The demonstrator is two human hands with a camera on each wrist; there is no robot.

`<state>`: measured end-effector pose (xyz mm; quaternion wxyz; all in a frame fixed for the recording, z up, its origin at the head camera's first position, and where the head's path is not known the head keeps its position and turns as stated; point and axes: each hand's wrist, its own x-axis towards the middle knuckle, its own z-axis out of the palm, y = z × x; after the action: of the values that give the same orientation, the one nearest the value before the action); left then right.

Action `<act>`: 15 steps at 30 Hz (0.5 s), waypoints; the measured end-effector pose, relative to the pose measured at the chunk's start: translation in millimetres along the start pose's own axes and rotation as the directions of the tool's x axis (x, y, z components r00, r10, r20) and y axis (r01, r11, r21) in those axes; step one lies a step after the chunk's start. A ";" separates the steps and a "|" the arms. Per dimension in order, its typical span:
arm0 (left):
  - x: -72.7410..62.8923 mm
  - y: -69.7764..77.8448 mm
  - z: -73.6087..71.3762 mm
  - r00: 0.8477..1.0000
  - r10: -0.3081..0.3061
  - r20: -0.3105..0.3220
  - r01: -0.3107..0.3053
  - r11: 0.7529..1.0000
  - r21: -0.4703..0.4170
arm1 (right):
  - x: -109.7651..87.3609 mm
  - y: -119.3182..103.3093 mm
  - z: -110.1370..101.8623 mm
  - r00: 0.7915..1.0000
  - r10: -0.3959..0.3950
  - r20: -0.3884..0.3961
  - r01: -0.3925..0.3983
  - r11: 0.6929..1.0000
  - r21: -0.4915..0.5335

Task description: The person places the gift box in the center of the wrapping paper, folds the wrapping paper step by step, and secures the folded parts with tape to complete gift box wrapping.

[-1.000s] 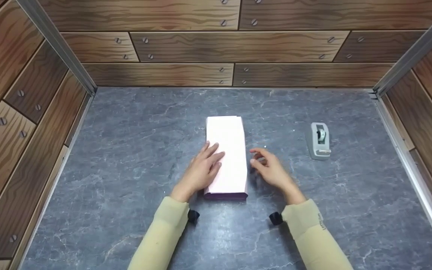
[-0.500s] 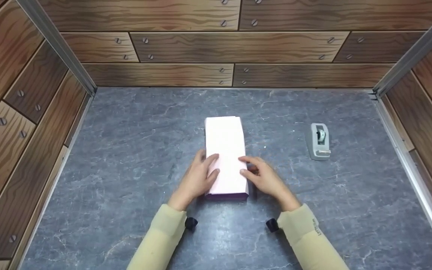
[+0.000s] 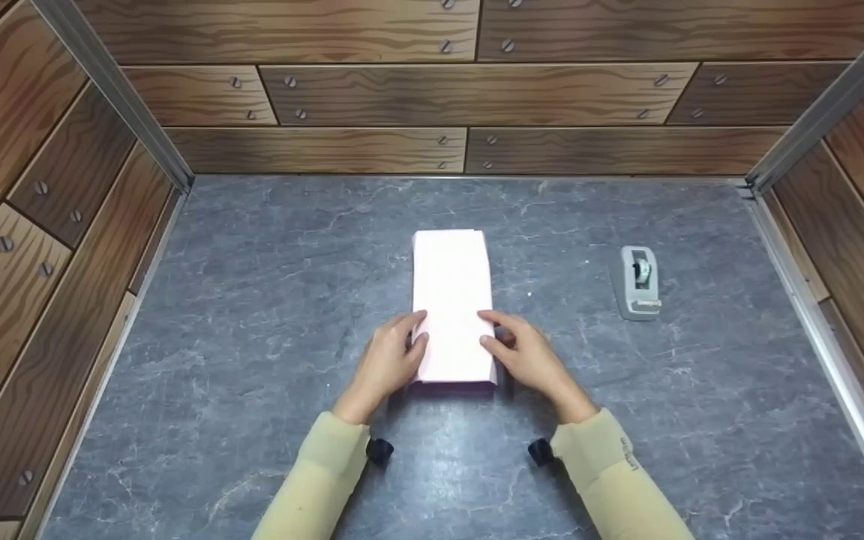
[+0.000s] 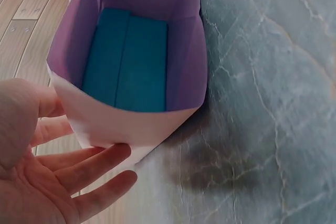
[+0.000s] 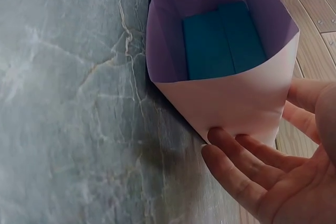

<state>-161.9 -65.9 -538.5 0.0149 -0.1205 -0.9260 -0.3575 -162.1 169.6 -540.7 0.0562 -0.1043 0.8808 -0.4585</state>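
A tube of wrapping paper [image 3: 451,274], pale pink outside, lies lengthwise on the table in the head view. Its near end gapes in both wrist views, showing the purple inner face [image 4: 184,66] and a teal box [image 4: 142,61] within. My left hand [image 3: 385,358] holds the left side, thumb and index finger on the top edge. Opposite it, my right hand [image 3: 535,358] holds the right side in the same way. The lower fingers [image 5: 231,156] of the right hand rest against the paper's side wall, close above the tabletop.
A grey tape dispenser [image 3: 638,283] with a roll in it stands to the right on the grey marbled table [image 3: 267,300]. Wood-patterned walls [image 3: 372,94] enclose the back and both sides, with metal rails [image 3: 837,375] along the side edges.
My left hand has slid from the paper's top to its left edge. My right hand has moved in from beside the paper onto its right edge. The wrapped box has shifted slightly away.
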 end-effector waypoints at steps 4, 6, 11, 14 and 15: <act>5.0 -3.0 0.9 1.000 0.026 0.004 -0.026 0.999 -0.034 | 4.4 -1.0 -1.6 1.000 0.017 -0.014 -0.017 1.000 -0.008; 7.4 -4.4 1.1 0.999 0.044 0.005 -0.043 0.998 -0.054 | 7.2 -1.1 -2.5 1.000 0.023 -0.019 -0.023 1.000 -0.015; 13.0 -6.0 0.7 0.998 0.066 0.013 -0.065 0.994 -0.082 | 12.7 -0.4 -5.0 0.999 0.039 -0.028 -0.039 0.999 -0.012; 14.8 -6.2 -0.6 0.997 0.069 0.036 -0.065 0.995 -0.080 | 13.5 -0.2 -6.7 0.999 0.049 -0.019 -0.049 0.999 0.012; 15.0 -6.2 -1.3 0.996 0.071 0.051 -0.067 0.994 -0.085 | 13.5 -0.1 -7.3 0.999 0.051 -0.015 -0.051 0.998 0.023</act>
<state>-178.0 -68.1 -539.9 -0.0029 -0.1625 -0.9057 -0.3916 -176.6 172.2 -536.4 0.0623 -0.0776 0.8784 -0.4675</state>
